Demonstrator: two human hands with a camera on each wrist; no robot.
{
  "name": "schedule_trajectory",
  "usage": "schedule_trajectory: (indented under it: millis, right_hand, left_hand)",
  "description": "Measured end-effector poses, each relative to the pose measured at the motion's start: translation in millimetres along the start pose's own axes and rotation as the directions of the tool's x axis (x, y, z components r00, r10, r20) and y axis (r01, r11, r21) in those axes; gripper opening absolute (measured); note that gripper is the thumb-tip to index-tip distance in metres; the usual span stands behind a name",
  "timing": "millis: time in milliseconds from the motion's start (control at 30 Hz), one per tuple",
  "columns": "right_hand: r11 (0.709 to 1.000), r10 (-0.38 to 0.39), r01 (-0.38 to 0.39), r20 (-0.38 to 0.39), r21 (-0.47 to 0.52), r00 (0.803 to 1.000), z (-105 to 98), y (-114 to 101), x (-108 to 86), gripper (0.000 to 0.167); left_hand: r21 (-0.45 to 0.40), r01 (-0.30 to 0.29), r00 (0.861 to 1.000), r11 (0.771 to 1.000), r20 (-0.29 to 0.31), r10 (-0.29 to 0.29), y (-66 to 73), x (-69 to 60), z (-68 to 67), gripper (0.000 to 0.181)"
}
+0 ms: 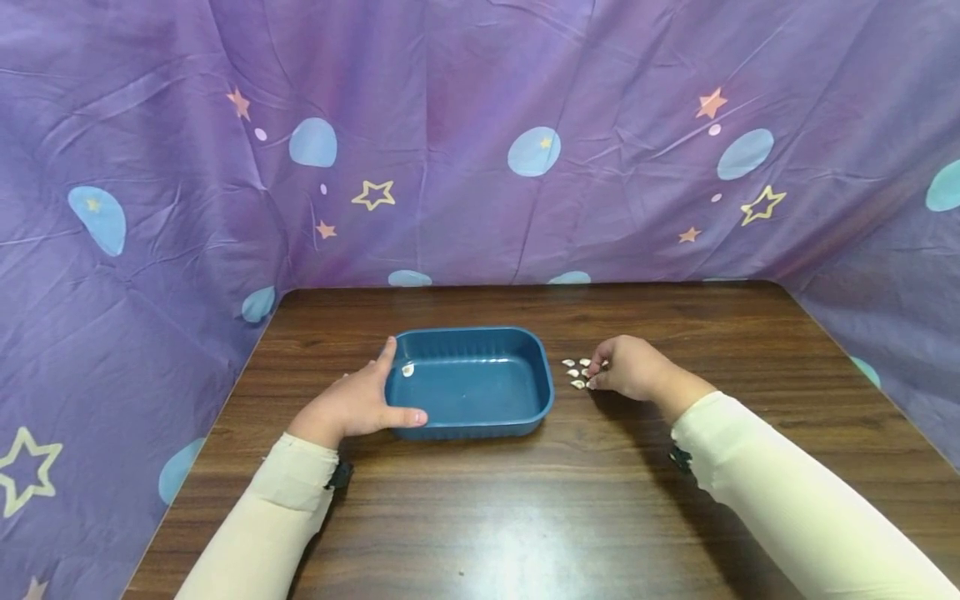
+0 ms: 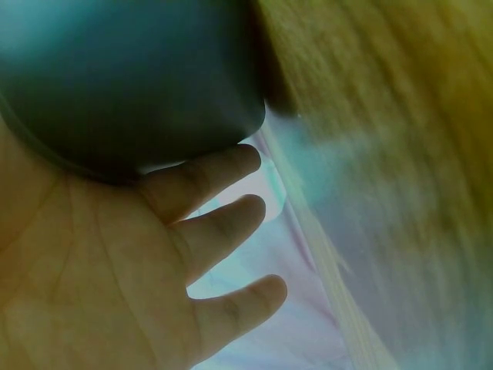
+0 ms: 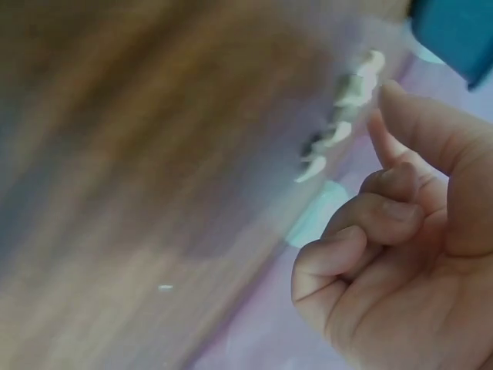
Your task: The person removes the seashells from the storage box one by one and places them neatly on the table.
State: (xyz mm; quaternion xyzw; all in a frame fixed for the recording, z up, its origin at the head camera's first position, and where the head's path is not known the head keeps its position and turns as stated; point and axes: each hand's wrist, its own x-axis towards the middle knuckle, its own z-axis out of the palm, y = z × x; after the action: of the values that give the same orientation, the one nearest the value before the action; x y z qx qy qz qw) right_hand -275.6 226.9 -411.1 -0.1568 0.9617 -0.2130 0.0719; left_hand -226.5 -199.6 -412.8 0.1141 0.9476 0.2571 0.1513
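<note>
A blue rectangular plastic tub (image 1: 468,429) stands on the table. My left hand (image 1: 352,400) rests against its left end, thumb on the near rim and index finger at the far corner. Its other fingers (image 2: 223,239) are straight and spread in the left wrist view. One small pale shell (image 1: 407,369) lies inside the tub. To the right of the tub, several similar shells (image 1: 572,372) lie in a cluster. My right hand (image 1: 633,368) reaches its thumb and index finger to them, other fingers curled. Whether a shell is pinched between the fingertips is unclear.
The brown wood-grain table (image 1: 465,517) reaches back to a purple curtain (image 1: 465,67) with stars and blue spots, which also hangs at both sides. Dark bands show at both sleeve cuffs.
</note>
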Motion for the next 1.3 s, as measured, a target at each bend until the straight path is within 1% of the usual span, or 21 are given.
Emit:
schedule_trajectory:
  millis: [100, 167, 233, 300, 400, 533, 667, 767, 933, 1100, 1300]
  right_hand:
    - [0.998, -0.027, 0.028, -0.028, 0.061, 0.999, -5.6, -6.6, 2.3, 0.010]
    - [0.993, -0.047, 0.052, -0.046, 0.108, 0.998, -9.2, -13.6, 4.7, 0.009]
    - [0.988, -0.068, 0.076, -0.066, 0.133, 0.995, -11.4, -22.0, 8.2, 0.009]
    - [0.982, -0.085, 0.096, -0.075, 0.165, 0.994, -12.4, -33.4, 12.3, 0.009]
    - [0.978, -0.108, 0.122, -0.089, 0.169, 0.990, -12.0, -54.0, 19.2, 0.011]
    - [0.970, -0.146, 0.161, -0.091, 0.184, 0.985, -6.6, -83.8, 28.1, 0.012]
    - [0.960, -0.195, 0.207, -0.082, 0.188, 0.977, 0.8, -110.0, 35.7, 0.013]
    - [0.955, -0.218, 0.228, -0.074, 0.190, 0.973, 5.6, -127.1, 40.7, 0.013]
    - [0.952, -0.220, 0.226, -0.054, 0.204, 0.974, 15.8, -149.2, 49.4, 0.014]
    - [0.949, -0.222, 0.219, -0.010, 0.228, 0.975, 29.4, -168.5, 57.3, 0.015]
    - [0.945, -0.231, 0.218, 0.027, 0.244, 0.973, 42.5, -187.3, 63.5, 0.015]
  left_hand:
    - [0.002, 0.002, 1.000, 1.000, 0.004, -0.002, 0.0, 0.1, -0.3, 0.140]
    - [0.004, 0.003, 1.000, 1.000, 0.004, -0.003, -0.1, -0.1, -0.8, 0.140]
    - [0.006, 0.006, 1.000, 1.000, 0.003, -0.006, -0.5, 0.2, -0.8, 0.141]
    - [0.008, 0.009, 1.000, 1.000, 0.001, -0.009, -0.8, -0.2, -1.3, 0.141]
    - [0.010, 0.009, 1.000, 1.000, -0.002, -0.009, -1.2, -0.3, -1.5, 0.140]
    - [0.003, 0.000, 1.000, 1.000, -0.009, 0.000, -1.2, -0.8, -1.2, 0.139]
    - [0.003, -0.006, 1.000, 1.000, -0.011, 0.006, -1.1, -0.7, -0.5, 0.139]
    - [0.001, 0.000, 1.000, 1.000, -0.007, 0.000, -1.2, -0.1, 0.1, 0.140]
    - [-0.009, 0.002, 1.000, 1.000, 0.005, -0.002, -1.2, 0.3, 0.7, 0.139]
    - [-0.007, 0.005, 1.000, 1.000, 0.017, -0.005, -1.7, -0.1, 0.8, 0.140]
    - [-0.008, 0.001, 1.000, 1.000, 0.025, 0.000, -0.3, -0.2, 0.0, 0.139]
